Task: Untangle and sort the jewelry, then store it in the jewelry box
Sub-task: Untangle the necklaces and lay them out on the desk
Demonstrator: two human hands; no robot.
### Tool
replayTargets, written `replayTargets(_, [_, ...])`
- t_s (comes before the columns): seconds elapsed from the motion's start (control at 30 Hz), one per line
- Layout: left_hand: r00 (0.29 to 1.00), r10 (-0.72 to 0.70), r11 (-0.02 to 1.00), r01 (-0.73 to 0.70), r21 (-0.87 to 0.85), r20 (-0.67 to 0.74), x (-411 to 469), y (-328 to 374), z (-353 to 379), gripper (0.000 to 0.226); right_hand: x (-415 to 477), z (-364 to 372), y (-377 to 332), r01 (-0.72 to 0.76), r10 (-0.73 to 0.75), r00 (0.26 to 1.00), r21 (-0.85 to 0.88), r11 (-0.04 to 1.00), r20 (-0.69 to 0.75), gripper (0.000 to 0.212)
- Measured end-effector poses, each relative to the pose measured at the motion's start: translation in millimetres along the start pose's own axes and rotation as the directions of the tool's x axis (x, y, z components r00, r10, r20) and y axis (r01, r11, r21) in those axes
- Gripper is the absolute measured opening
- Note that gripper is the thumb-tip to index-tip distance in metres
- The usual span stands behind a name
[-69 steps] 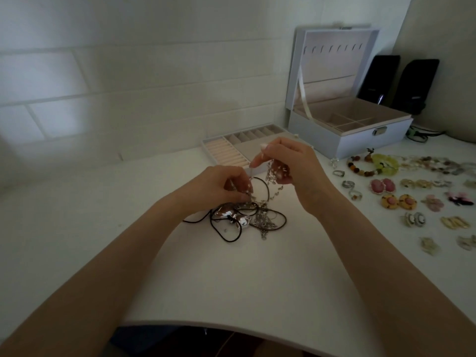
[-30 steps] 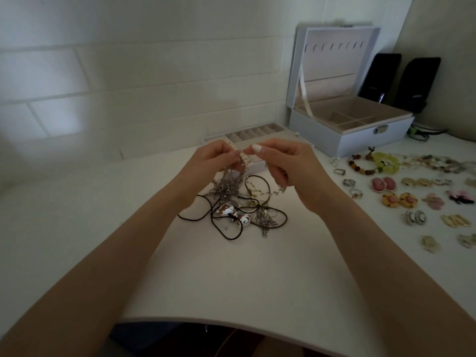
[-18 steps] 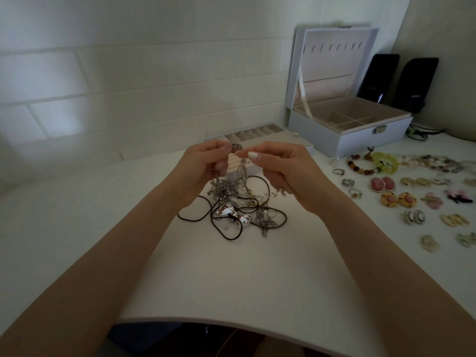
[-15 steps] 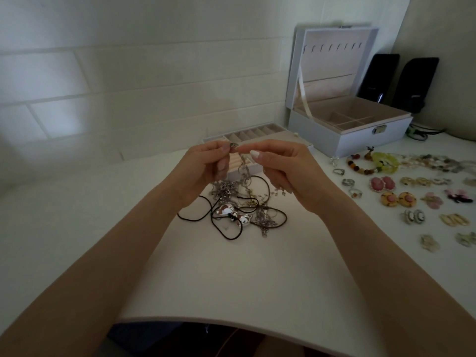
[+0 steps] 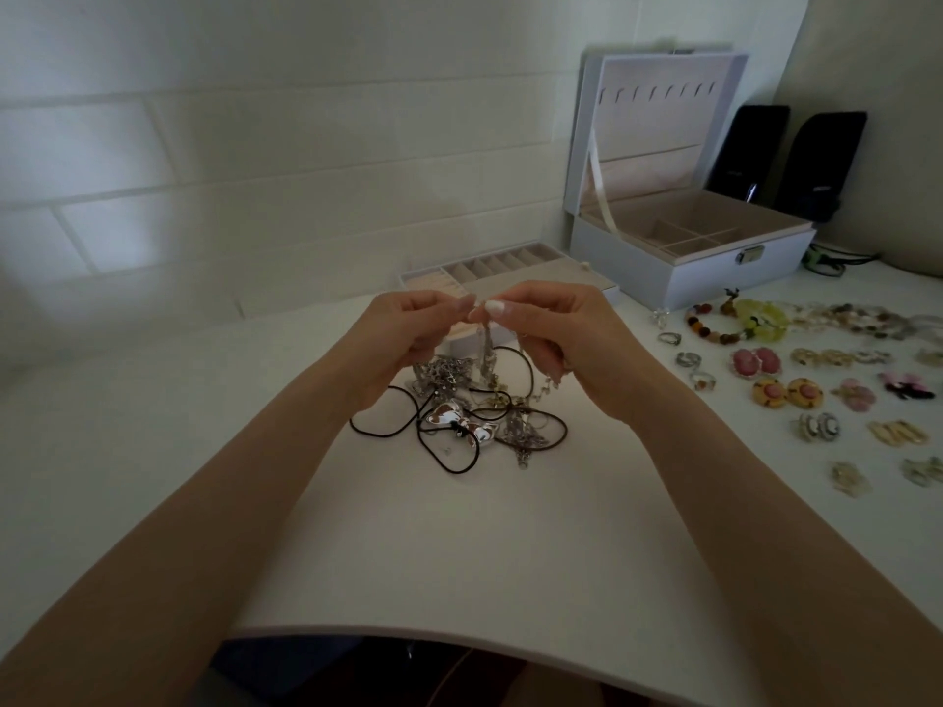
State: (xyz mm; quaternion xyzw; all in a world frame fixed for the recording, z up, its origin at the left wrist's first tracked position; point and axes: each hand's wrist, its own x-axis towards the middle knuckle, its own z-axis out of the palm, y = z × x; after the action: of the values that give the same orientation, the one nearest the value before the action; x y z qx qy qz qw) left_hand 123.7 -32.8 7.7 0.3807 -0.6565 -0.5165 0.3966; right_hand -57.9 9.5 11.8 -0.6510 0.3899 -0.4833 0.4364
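Both hands raised mid-table, left hand [image 5: 403,339] and right hand [image 5: 566,344] fingertips pinching a silver chain [image 5: 485,349] above the tangle [image 5: 474,415], white table [image 5: 459,543], tiled wall [image 5: 306,145].

Tangled necklaces [image 5: 474,410]; jewelry box [image 5: 684,247] open.

We find bright metal and dull cord on a matt white table [image 5: 459,563]
The silver chain [image 5: 486,349] shows us fine glinting metal links; the black cord [image 5: 453,471] looks smooth and dull, whether leather or rubber we cannot tell, and the bow pendant [image 5: 459,426] is polished metal, mirror-glossy. We see the jewelry box [image 5: 689,283] smooth and white outside with a faint sheen, lined in pale, matt, soft-looking cloth, with a shiny metal clasp [image 5: 749,255] and a satiny ribbon [image 5: 598,186]. The tray [image 5: 510,270] wears the same pale matt lining, the bead bracelet [image 5: 706,333] is glossy, the rings [image 5: 686,358] are bright metal, the wall [image 5: 255,145] is matt painted brick
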Motion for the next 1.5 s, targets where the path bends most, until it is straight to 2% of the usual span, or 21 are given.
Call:
replayTargets(0.1, [0.999, -0.039, 0.999, 0.039, -0.009, -0.007, 1.1, 0.3, -2.3, 0.034, -0.9, -0.8, -2.9, 0.0, 0.001, 1.0, 0.015, 1.0, -0.015, 0.014])
replayTargets(0.2, [0.998, -0.061, 0.995, 0.061, -0.08, 0.014, 2.2, 1.7, -4.3, 0.022, -1.3, 0.3, -2.9, -0.031, 0.031, 1.0, 0.005, 0.999, -0.004, 0.012])
replayTargets(0.33, [0.996, -0.068, 0.991, 0.075, -0.11, 0.064, 2.7, 1.9, -4.7, 0.026, -1.2, 0.9, -1.8, -0.05, 0.05, 0.999, -0.036, 0.998, -0.008, 0.014])
replayTargets(0.43, [0.999, -0.052, 0.995, 0.053, -0.086, 0.016, 2.0, 2.5, -2.1, 0.022, -1.5, 0.5, -3.9, -0.036, 0.035, 0.999, -0.014, 0.999, -0.026, 0.015])
replayTargets(0.5, [0.995, -0.033, 0.999, 0.035, 0.021, -0.093, 2.4, 1.5, -0.3, 0.021, -1.6, 0.1, -4.8, -0.027, 0.027, 0.999, 0.0, 1.0, -0.038, 0.015])
replayTargets(0.57, [0.979, -0.006, 0.979, 0.048, 0.198, -0.206, 3.1, -1.8, 1.4, 0.025, -1.3, -0.1, -4.2, -0.024, 0.024, 0.999, 0.011, 1.0, -0.04, 0.015])
replayTargets(0.63, [0.964, 0.009, 0.946, 0.078, 0.315, -0.265, 3.8, -6.6, 2.6, 0.028, -1.1, 0.3, -3.6, -0.023, 0.023, 0.999, 0.016, 1.0, -0.033, 0.014])
replayTargets(0.7, [0.957, 0.009, 0.893, 0.122, 0.433, -0.289, 5.1, -11.1, 2.4, 0.031, -1.0, 0.9, -3.5, -0.02, 0.021, 0.999, 0.022, 1.0, -0.029, 0.013])
replayTargets(0.77, [0.957, 0.034, 0.775, 0.158, 0.612, -0.29, 7.0, -15.6, 0.6, 0.03, -0.7, 0.7, -3.4, -0.024, 0.025, 0.999, 0.031, 0.999, -0.037, 0.013])
replayTargets(0.87, [0.972, 0.109, 0.647, 0.088, 0.757, -0.207, 6.1, -18.5, 4.1, 0.015, 0.3, -0.1, -2.4, -0.035, 0.037, 0.998, 0.046, 0.998, -0.045, 0.017])
replayTargets(0.93, [0.97, 0.192, 0.704, -0.031, 0.71, -0.148, 4.1, -13.9, 7.4, 0.007, 0.6, -0.6, -1.3, -0.039, 0.041, 0.998, 0.051, 0.998, -0.037, 0.019])
replayTargets(0.97, [0.97, 0.214, 0.781, -0.101, 0.617, -0.113, 2.7, -10.2, 8.1, 0.015, 0.7, -0.9, -0.9, -0.042, 0.044, 0.998, 0.05, 0.998, -0.034, 0.019])
replayTargets(1.03, [0.984, 0.178, 0.932, -0.172, 0.32, 0.009, -2.2, -1.1, 8.2, 0.026, 1.0, -0.6, -0.4, -0.048, 0.05, 0.998, 0.054, 0.997, -0.035, 0.021])
replayTargets(1.07, [0.984, 0.159, 0.959, -0.172, 0.224, 0.076, -4.0, 2.2, 8.3, 0.032, 1.2, -0.5, -0.4, -0.051, 0.053, 0.998, 0.057, 0.997, -0.035, 0.022])
replayTargets(1.13, [0.977, 0.166, 0.958, -0.193, 0.212, 0.137, -5.3, 3.0, 9.7, 0.037, 1.3, 0.2, -0.7, -0.056, 0.058, 0.998, 0.061, 0.997, -0.032, 0.025])
replayTargets(1.27, [0.966, 0.259, 0.939, -0.255, 0.233, 0.016, -0.1, 0.8, 9.4, 0.019, 1.1, 1.2, -3.5, -0.068, 0.068, 0.998, 0.055, 0.996, -0.006, 0.026])
replayTargets(1.37, [0.937, 0.335, 0.918, -0.302, 0.256, -0.097, 1.9, 1.9, 7.8, 0.014, -0.1, 2.0, -9.2, -0.065, 0.065, 0.998, 0.002, 0.998, 0.008, 0.026])
replayTargets(1.5, [0.899, 0.402, 0.897, -0.35, 0.269, -0.174, 4.3, 10.4, 11.4, 0.004, 1.2, 5.5, -19.7, -0.075, 0.075, 0.996, 0.015, 0.997, -0.056, 0.029])
